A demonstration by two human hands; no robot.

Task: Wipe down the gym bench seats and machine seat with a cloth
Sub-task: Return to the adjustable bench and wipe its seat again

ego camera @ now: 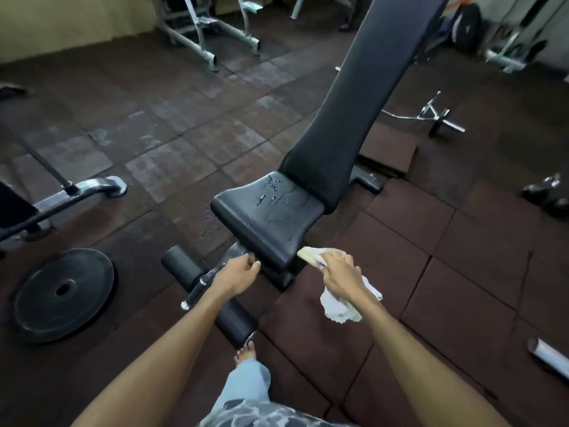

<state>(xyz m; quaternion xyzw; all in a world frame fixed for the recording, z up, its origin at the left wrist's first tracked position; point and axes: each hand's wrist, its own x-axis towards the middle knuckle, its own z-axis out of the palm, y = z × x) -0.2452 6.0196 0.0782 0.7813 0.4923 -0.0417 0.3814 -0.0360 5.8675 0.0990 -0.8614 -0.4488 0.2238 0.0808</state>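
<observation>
The wet seat (264, 217) is noted just far of both hands, long axis running near to far. The cloth (338, 309) is clamped in the right hand (341, 269) fingers (334, 257) at its near right corner; the left hand (237, 269) is curled on the near edge.

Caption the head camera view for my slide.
Right hand holds a white cloth at the edge of the wet bench seat; left hand grips its front end.

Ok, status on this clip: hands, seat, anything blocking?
Left hand grips bench seat front edge. Right hand holds cloth at its near corner. Seat top beaded with droplets. Nothing blocking it.
</observation>
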